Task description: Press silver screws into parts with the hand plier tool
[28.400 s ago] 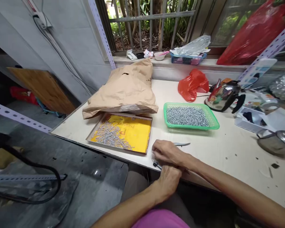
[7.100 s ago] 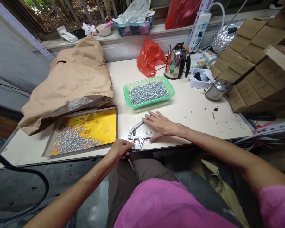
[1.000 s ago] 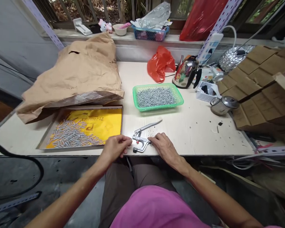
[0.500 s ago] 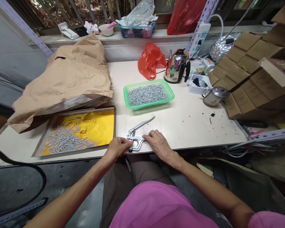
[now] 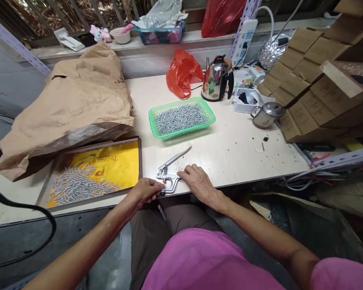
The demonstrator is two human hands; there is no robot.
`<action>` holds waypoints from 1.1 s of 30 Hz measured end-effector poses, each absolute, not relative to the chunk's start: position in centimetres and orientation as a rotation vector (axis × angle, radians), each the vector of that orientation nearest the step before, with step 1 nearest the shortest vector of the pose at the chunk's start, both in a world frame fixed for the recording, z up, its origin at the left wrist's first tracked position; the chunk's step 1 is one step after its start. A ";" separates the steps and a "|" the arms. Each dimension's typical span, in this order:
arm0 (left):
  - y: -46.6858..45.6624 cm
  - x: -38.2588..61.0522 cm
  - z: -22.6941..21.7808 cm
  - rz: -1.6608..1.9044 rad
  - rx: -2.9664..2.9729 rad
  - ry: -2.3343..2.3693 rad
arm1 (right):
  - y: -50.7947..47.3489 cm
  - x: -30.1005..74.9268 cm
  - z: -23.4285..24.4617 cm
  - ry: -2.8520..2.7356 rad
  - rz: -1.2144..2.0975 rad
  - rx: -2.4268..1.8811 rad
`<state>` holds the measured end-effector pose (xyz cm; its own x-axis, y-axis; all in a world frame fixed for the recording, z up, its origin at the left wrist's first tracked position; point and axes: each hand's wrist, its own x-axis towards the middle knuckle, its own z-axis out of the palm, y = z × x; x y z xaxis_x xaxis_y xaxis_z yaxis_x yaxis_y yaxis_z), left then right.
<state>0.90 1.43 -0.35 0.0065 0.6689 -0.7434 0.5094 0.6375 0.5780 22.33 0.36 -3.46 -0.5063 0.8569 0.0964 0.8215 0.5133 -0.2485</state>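
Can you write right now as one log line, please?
silver pliers: handles spread; left hand: pinched at their mouth; right hand: holding them; green basket: small metal pieces inside; tray: loose metal bits on yellow sheet

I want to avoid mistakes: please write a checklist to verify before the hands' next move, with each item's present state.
1. Silver metal spring pliers lying on the white table: ok.
2. Long upper handle spread from the lower handle: ok.
3. Right hand at the lower handle: ok; firm grip: cannot tell.
4. Left hand at the pliers' jaw end: ok; part between fingertips: cannot tell.
5. Table between the handles clean: not ok, small dark specks there.
6. Green plastic basket apart from both hands: ok.
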 end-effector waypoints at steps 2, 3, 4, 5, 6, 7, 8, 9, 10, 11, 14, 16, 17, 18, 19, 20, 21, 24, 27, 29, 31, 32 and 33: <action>1.3 0.9 -0.5 0.173 0.977 1.641 | 0.7 22.7 -2.8 -2.574 0.336 -1.394; 1.2 0.8 -0.5 0.178 0.978 1.635 | 1.1 23.0 -2.3 -2.597 0.382 -1.353; 1.1 0.8 -0.5 0.179 0.980 1.628 | 1.6 23.3 -1.8 -2.622 0.416 -1.304; 1.0 0.8 -0.5 0.177 0.982 1.622 | 2.2 23.6 -1.2 -2.648 0.432 -1.258; 0.9 0.8 -0.5 0.176 0.984 1.617 | 3.0 23.9 -0.8 -2.675 0.432 -1.222; 0.9 0.8 -0.5 0.174 0.985 1.614 | 3.8 24.2 -0.4 -2.708 0.423 -1.201; 0.8 0.8 -0.4 0.174 0.984 1.613 | 4.7 24.3 -0.1 -2.747 0.414 -1.189; 0.8 0.8 -0.4 0.174 0.982 1.613 | 5.5 24.4 0.0 -2.793 0.412 -1.179; 0.8 0.8 -0.4 0.174 0.981 1.615 | 6.3 24.5 0.0 -2.839 0.415 -1.168; 0.7 0.8 -0.4 0.176 0.981 1.618 | 6.9 24.5 -0.1 -2.881 0.416 -1.153; 0.6 0.9 -0.4 0.186 0.991 1.622 | 8.1 24.4 -0.6 -2.930 0.379 -1.103; 0.5 0.9 -0.4 0.192 0.998 1.616 | 8.4 24.3 -0.9 -2.930 0.349 -1.078; 0.5 0.9 -0.4 0.194 1.002 1.613 | 8.5 24.2 -1.0 -2.933 0.337 -1.068; 0.5 1.0 -0.4 0.199 1.003 1.612 | 8.6 24.2 -1.0 -2.938 0.327 -1.060; 0.5 1.0 -0.3 0.206 1.001 1.614 | 8.7 24.1 -1.0 -2.943 0.318 -1.058; 0.5 1.1 -0.2 0.212 0.997 1.619 | 8.7 24.1 -1.0 -2.946 0.311 -1.062; 0.5 1.2 -0.1 0.215 0.991 1.624 | 8.7 24.0 -0.9 -2.946 0.305 -1.069; 0.4 1.3 0.1 0.225 0.973 1.637 | 8.5 23.7 -0.7 -2.932 0.308 -1.106; 0.3 1.4 0.1 0.240 0.966 1.648 | 8.1 23.6 -0.5 -2.928 0.329 -1.165; 0.3 1.4 0.0 0.238 0.965 1.650 | 7.9 23.6 -0.3 -2.938 0.342 -1.192; 0.3 1.3 -0.3 0.238 0.960 1.652 | 7.8 23.7 -0.1 -2.941 0.366 -1.196; 0.3 1.3 -0.4 0.240 0.956 1.657 | 7.7 23.7 -0.1 -2.938 0.382 -1.197; 0.3 1.3 -0.5 0.244 0.953 1.664 | 7.5 23.7 0.0 -2.931 0.397 -1.201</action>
